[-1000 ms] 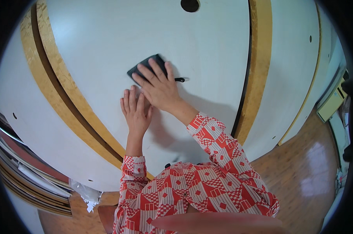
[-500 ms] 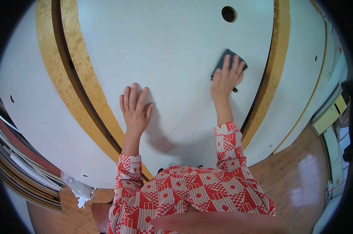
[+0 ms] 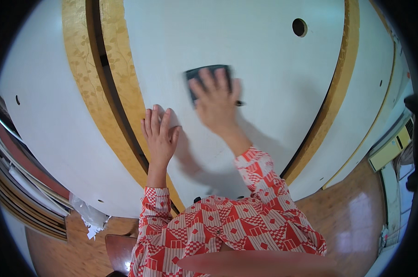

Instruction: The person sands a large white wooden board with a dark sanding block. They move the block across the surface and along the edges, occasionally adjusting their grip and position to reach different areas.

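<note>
My right hand [image 3: 216,105] presses a dark grey-green cloth [image 3: 190,79], apparently folded flat, against a large white panel [image 3: 246,55]. Its fingers lie spread over the cloth, slightly blurred by motion. A small dark bit shows beside the thumb side of the wrist; I cannot make out what it is. Lower and further left, my left hand [image 3: 159,141] is open, its fingers stretched out and resting on the same panel near the yellow patterned edge strip [image 3: 121,55]. Nothing is in it.
A round hole [image 3: 300,27] pierces the panel at upper right. Further white panels [image 3: 47,124] stand on both sides, with dark gaps between yellow strips. At left are stacked boards [image 3: 29,203] and a clear plastic bag [image 3: 86,207]. A brown stool [image 3: 119,249] stands on the wooden floor [image 3: 338,217].
My right hand has swept the cloth leftward across the panel. My left hand stays put on the panel, while the whole view has shifted a little.
</note>
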The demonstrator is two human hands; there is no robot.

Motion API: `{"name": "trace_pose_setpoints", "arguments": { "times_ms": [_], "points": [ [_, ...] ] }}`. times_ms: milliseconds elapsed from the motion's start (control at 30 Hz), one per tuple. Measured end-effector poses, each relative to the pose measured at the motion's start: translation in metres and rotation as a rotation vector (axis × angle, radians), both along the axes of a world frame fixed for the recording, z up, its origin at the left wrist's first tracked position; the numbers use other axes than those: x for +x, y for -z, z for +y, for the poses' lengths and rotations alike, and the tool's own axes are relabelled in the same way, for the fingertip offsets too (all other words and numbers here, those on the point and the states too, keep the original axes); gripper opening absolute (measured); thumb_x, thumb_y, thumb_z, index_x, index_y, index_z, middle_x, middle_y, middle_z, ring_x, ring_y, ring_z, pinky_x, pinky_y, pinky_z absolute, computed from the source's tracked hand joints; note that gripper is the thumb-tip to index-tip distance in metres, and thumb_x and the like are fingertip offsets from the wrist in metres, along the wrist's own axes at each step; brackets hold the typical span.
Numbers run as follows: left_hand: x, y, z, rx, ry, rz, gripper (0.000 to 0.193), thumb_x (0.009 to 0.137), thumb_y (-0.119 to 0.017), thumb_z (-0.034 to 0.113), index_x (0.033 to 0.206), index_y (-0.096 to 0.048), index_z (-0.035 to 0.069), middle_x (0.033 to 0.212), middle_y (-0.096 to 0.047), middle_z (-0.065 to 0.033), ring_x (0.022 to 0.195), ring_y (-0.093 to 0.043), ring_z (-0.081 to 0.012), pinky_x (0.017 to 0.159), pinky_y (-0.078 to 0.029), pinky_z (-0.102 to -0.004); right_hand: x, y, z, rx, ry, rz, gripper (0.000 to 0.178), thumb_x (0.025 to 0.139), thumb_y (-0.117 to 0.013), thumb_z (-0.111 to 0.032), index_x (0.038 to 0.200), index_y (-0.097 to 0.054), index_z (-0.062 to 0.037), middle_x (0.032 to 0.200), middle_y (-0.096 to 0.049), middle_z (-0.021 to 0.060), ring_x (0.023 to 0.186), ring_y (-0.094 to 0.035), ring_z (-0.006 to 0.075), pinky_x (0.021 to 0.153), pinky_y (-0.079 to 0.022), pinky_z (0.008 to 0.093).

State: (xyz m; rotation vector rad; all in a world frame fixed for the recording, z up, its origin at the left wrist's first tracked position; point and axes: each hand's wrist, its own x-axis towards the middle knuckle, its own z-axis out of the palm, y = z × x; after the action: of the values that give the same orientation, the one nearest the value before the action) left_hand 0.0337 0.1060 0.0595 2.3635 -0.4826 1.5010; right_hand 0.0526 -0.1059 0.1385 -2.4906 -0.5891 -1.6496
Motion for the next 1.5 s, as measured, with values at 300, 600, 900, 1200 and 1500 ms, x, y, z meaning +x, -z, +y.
{"name": "trace_pose_setpoints", "arguments": {
  "times_ms": [300, 600, 900, 1200, 1500],
  "points": [
    [0.004, 0.015, -0.001, -0.009, 0.040, -0.032, 0.067, 0.087, -0.080, 0.029, 0.148, -0.054, 0.020, 0.164, -0.037, -0.0113, 0.154, -0.028, -0.0331, 0.125, -0.017, -0.0520, 0.009, 0.005, -0.138, 0.353, 0.271, -0.277, 0.066, 0.092, -0.062, -0.033, 0.154, -0.048, -0.0172, 0.168, -0.029, 0.0156, 0.155, -0.016, 0.0443, 0.116, -0.011, 0.0688],
    [-0.007, 0.006, -0.009, -0.081, 0.038, 0.009, 0.067, 0.085, -0.081, 0.027, 0.147, -0.057, 0.019, 0.163, -0.038, -0.0118, 0.152, -0.031, -0.0338, 0.124, -0.021, -0.0527, 0.002, -0.034, 0.016, 0.099, 0.019, -0.112, 0.066, 0.086, -0.070, -0.034, 0.149, -0.054, -0.0216, 0.165, -0.035, 0.0128, 0.153, -0.022, 0.0422, 0.116, -0.011, 0.0700],
    [-0.011, 0.009, -0.009, -0.085, 0.013, 0.023, 0.070, 0.084, -0.082, 0.029, 0.147, -0.055, 0.018, 0.164, -0.035, -0.0142, 0.153, -0.028, -0.0366, 0.123, -0.022, -0.0544, 0.001, -0.045, 0.090, -0.117, -0.191, -0.160, 0.058, 0.086, -0.071, -0.033, 0.142, -0.062, -0.0213, 0.164, -0.038, 0.0050, 0.154, -0.028, 0.0301, 0.118, -0.013, 0.0699],
    [-0.001, 0.020, -0.013, -0.073, 0.053, 0.015, 0.075, 0.083, -0.084, 0.030, 0.150, -0.052, 0.020, 0.165, -0.034, -0.0131, 0.154, -0.026, -0.0355, 0.123, -0.023, -0.0543, 0.016, -0.037, -0.084, 0.230, 0.216, -0.181, 0.067, 0.092, -0.063, -0.034, 0.155, -0.046, -0.0190, 0.168, -0.030, 0.0138, 0.155, -0.019, 0.0422, 0.114, -0.014, 0.0695],
    [0.005, 0.027, -0.011, -0.094, 0.082, -0.034, 0.074, 0.084, -0.083, 0.029, 0.150, -0.053, 0.018, 0.166, -0.032, -0.0143, 0.155, -0.022, -0.0353, 0.124, -0.019, -0.0545, 0.010, 0.025, -0.126, 0.363, 0.257, -0.289, 0.069, 0.098, -0.054, -0.035, 0.160, -0.036, -0.0125, 0.169, -0.021, 0.0219, 0.154, -0.015, 0.0494, 0.115, -0.014, 0.0694]
  ]
}}
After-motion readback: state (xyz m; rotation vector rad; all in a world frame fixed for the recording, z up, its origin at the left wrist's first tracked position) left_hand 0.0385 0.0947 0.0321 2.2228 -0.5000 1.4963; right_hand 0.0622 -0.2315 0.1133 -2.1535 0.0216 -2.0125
